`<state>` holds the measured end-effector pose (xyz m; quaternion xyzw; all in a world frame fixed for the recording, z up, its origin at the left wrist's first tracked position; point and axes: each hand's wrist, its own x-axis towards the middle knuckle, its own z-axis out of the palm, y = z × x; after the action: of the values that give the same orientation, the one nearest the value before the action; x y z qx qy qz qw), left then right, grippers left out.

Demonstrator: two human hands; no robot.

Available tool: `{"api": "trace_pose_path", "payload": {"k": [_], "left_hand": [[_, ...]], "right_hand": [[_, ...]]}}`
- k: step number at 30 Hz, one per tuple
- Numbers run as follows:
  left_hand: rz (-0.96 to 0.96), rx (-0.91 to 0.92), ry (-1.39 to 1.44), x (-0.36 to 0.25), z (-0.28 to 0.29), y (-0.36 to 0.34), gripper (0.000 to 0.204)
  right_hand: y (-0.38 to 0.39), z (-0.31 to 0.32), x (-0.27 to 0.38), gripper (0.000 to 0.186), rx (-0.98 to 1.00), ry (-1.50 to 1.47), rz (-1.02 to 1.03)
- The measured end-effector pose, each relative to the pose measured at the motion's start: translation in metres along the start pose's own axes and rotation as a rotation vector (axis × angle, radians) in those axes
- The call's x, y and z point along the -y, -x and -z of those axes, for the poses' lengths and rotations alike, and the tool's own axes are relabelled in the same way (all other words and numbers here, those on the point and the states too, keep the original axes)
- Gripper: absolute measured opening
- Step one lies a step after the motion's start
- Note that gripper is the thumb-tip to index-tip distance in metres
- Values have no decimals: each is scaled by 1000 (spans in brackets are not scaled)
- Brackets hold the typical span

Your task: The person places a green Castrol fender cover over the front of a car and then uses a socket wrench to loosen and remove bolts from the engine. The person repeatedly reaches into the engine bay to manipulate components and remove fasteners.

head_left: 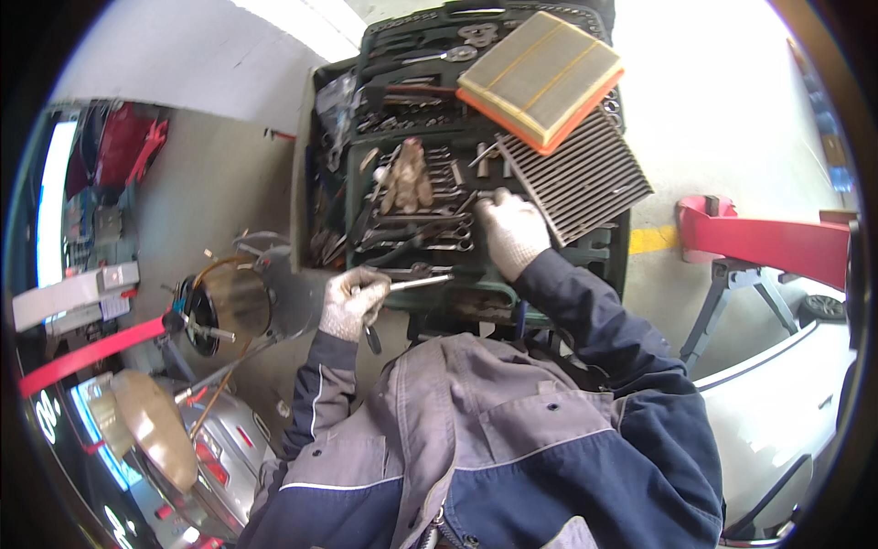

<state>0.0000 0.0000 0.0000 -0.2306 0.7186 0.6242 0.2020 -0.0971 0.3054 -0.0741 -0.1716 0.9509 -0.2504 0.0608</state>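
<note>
My left hand (352, 302), in a grey work glove, is closed around a slim metal tool (416, 283) whose shaft points to the right, just in front of the tool cart. My right hand (510, 231), also gloved, rests among the wrenches and sockets in the dark green tool tray (604, 252), beside the corner of a grey pleated filter (581, 178). An orange-framed pleated air filter (541, 78) lies on top of the tray further back. A pair of brown gloves (408, 178) lies among the wrenches.
An oil drain pan with a funnel (224, 297) stands to the left. A red lift arm (764, 242) reaches in from the right above a stand (732, 293). A second red arm (87, 352) lies at the lower left. White car bodywork (777, 403) sits at the lower right.
</note>
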Motion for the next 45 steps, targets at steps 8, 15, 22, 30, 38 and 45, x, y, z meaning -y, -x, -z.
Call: {"api": "trace_pose_path", "payload": {"k": [8,15,22,30,38,45], "left_hand": [[197,1,239,78,-11,-34,14],[187,-44,228,83,-14,-36,15],[168,-120,207,78,-23,-32,12],[193,-171,218,78,-25,-29,13],[222,-196,192,77,-30,-25,13],[165,-130,198,81,-25,-23,14]], "right_hand": [[16,45,-24,39,-196,-200,92],[-31,112,-181,18,-770,-266,-331],[-202,133,-374,25,-667,-451,-207],[-330,143,-372,20,-416,294,-283],[-360,150,-361,34,-286,502,-449],[-327,197,-411,49,-231,-447,-423]]}}
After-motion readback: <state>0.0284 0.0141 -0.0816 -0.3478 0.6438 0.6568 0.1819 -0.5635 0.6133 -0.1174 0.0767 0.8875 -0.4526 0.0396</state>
